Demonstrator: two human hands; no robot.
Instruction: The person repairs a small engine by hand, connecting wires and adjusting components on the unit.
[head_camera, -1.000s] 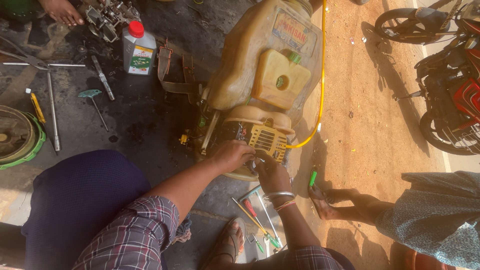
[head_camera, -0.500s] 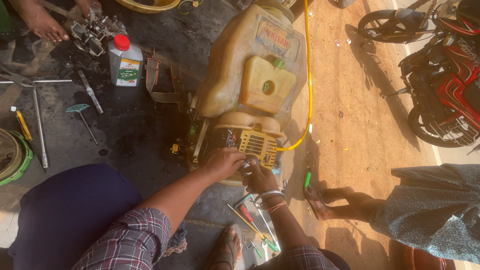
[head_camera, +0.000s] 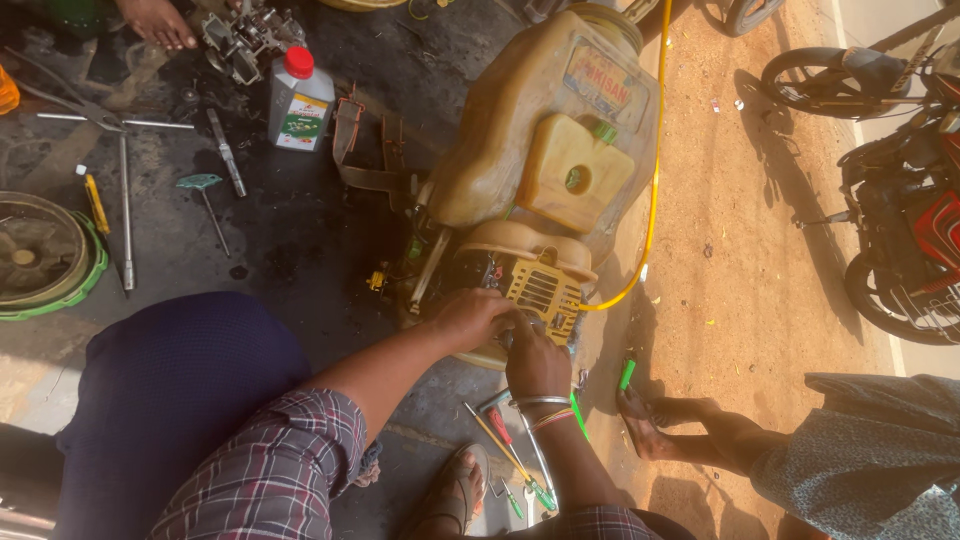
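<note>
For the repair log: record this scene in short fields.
Left hand: on the small engine of a yellowish sprayer tank.
Right hand: beside it on the engine, bangles on wrist.
Hose: yellow hose along the tank.
Floor tools: screwdrivers, T-wrench, oil bottle.
Nearby: another person's feet, motorcycles.

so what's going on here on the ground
A person sits on a dark, oily floor with both hands on the small engine under a yellowed sprayer tank. The left hand and right hand meet at its lower edge. Screwdrivers lie below, and a white bottle stands nearby.
</note>
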